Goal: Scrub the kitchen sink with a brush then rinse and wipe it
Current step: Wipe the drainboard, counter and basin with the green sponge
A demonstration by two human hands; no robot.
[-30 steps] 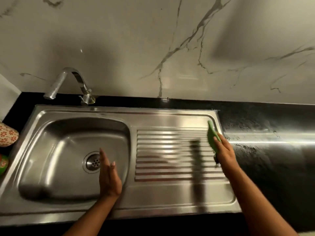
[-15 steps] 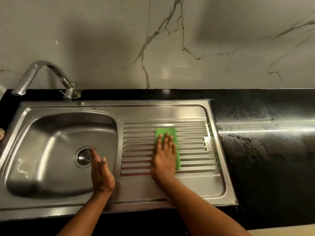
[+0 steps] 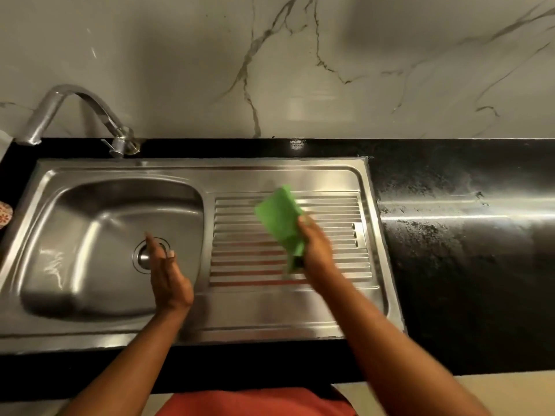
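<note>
The right hand [image 3: 315, 250] reaches forward over the ribbed steel draining board [image 3: 330, 265], its forearm coming in from the lower right, wrist bent so the palm side faces left. It grips the lower edge of a flat green rectangular scrub pad [image 3: 280, 217], which stands tilted up and to the left of the fingers; whether the pad's far corner touches the ribs is blurred by motion. A small dark spot shows at the base of the pad under the hand, too smeared to identify.

The left hand [image 3: 166, 274] is held edge-on above the rectangular stainless steel sink basin [image 3: 90, 235], fingers straight and together, grasping nothing, the thumb side up. Its fingertips overlap the round steel drain [image 3: 144, 258], hiding part of it.

Beyond the left hand, a curved chrome tap [image 3: 75, 100] rises from the black countertop [image 3: 465, 235]. Far left of that hand, a white object with red flowers [image 3: 4, 214] is cut off by the frame edge.
</note>
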